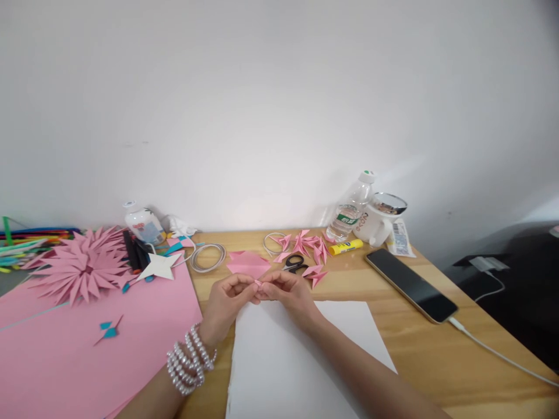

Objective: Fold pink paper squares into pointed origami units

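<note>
Between my two hands is a small piece of pink folded paper, mostly hidden by the fingers. My left hand, with a pearl bracelet on its wrist, pinches it from the left. From the other side my right hand pinches the same piece. Both hands are over the far edge of a white sheet. Just beyond them lie a pink paper sheet and black-handled scissors. Several folded pink paper pieces are scattered to the right of the scissors.
At left, a spiky pink paper flower and a white paper star lie on large pink paper. A yellow glue stick, water bottle, mug and charging phone are at right. A coiled cable lies behind.
</note>
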